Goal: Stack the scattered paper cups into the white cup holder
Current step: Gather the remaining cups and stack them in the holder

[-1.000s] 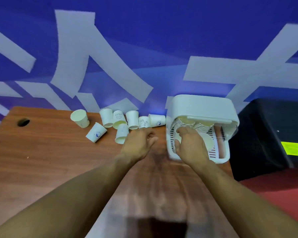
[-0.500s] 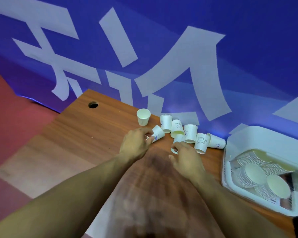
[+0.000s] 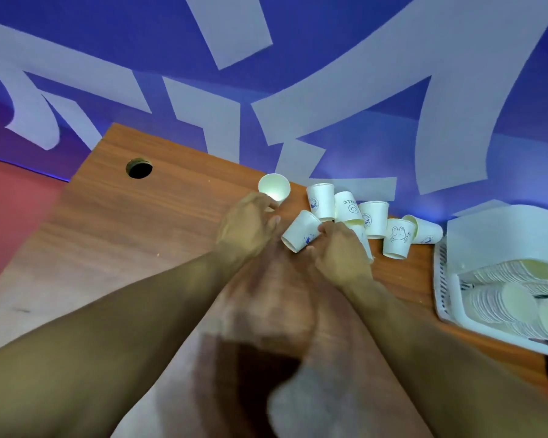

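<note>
Several tapered paper cups (image 3: 397,237) on woodgrain table (image 3: 108,216)

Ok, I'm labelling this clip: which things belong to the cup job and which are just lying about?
Job: loose cups, holder, stacks inside it, left hand, right hand pinching a cup.
Lying about: table hole, blue banner.
</note>
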The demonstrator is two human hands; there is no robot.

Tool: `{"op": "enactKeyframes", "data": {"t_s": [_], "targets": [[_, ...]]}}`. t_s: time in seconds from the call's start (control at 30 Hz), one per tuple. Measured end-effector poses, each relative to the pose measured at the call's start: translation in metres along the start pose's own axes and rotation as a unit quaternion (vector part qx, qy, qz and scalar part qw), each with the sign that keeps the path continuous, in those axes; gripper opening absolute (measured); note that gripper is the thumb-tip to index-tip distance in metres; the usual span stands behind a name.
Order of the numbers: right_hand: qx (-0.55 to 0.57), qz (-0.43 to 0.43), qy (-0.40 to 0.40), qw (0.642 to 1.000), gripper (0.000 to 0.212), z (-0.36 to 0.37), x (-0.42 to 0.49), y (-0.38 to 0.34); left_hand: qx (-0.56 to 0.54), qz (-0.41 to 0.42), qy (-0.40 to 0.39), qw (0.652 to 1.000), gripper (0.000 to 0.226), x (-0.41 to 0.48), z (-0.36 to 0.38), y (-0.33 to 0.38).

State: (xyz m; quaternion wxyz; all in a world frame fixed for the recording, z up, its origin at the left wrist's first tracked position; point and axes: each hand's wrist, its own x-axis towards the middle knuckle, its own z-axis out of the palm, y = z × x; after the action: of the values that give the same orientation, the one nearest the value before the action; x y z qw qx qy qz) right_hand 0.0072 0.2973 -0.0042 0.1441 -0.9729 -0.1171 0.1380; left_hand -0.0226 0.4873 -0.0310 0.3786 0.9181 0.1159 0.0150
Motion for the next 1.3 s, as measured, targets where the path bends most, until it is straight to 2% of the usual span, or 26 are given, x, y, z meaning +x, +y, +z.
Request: {"op": "enactKeyframes", "data": {"t_s": [0.17, 0.33, 0.43, 0.53, 0.6, 0.67, 0.73, 0.83, 0.93, 1.03, 1.17, 1.3], "targets": [[-0.005, 0.049, -0.014, 0.999, 0.052, 0.020, 0.021, 0.000, 0.003, 0.013, -0.029, 0.999, 0.036, 0.032, 0.021, -0.013], [-0.013, 0.065, -0.019, 0.998, 0.060, 0.036, 0.036, 0.004, 0.047, 0.014, -0.063, 0.997, 0.037, 0.047, 0.040, -0.022], [-0.016, 0.068, -0.018, 0.997, 0.078, 0.041, 0.042, 0.005, 0.078, -0.006, -0.099, 0.992, 0.029, 0.051, 0.048, -0.026], [-0.027, 0.064, -0.058, 0.996, 0.092, 0.046, 0.048, 0.006, 0.092, 0.000, -0.123, 0.988, 0.026, 0.047, 0.055, -0.031], [-0.064, 0.052, -0.061, 0.995, 0.082, 0.052, 0.048, 0.005, 0.092, 0.015, -0.124, 0.988, 0.029, 0.043, 0.056, -0.030], [-0.090, 0.030, -0.041, 0.995, 0.061, 0.054, 0.047, 0.005, 0.104, 0.034, -0.117, 0.987, 0.034, 0.040, 0.055, -0.028], [-0.070, 0.020, -0.039, 0.997, 0.050, 0.052, 0.044, 0.005, 0.128, 0.041, -0.110, 0.985, 0.033, 0.036, 0.053, -0.026], [-0.039, -0.010, -0.050, 0.998, 0.046, 0.041, 0.036, 0.008, 0.149, 0.019, -0.100, 0.984, 0.024, 0.030, 0.048, -0.018], [-0.018, -0.040, -0.035, 0.998, 0.024, 0.024, 0.025, 0.013, 0.187, 0.029, -0.090, 0.978, 0.021, 0.023, 0.042, 0.000], [0.014, -0.053, -0.008, 0.998, 0.023, 0.002, 0.009, 0.020, 0.256, 0.103, -0.031, 0.961, 0.015, 0.011, 0.037, 0.021], [0.005, -0.086, 0.048, 0.995, 0.027, -0.029, -0.021, 0.044, 0.271, 0.175, 0.050, 0.945, 0.007, -0.009, 0.037, 0.064], [0.020, -0.104, 0.105, 0.989, 0.026, -0.065, -0.061, 0.078, 0.252, 0.203, 0.045, 0.945, 0.009, -0.033, 0.046, 0.125]]}}
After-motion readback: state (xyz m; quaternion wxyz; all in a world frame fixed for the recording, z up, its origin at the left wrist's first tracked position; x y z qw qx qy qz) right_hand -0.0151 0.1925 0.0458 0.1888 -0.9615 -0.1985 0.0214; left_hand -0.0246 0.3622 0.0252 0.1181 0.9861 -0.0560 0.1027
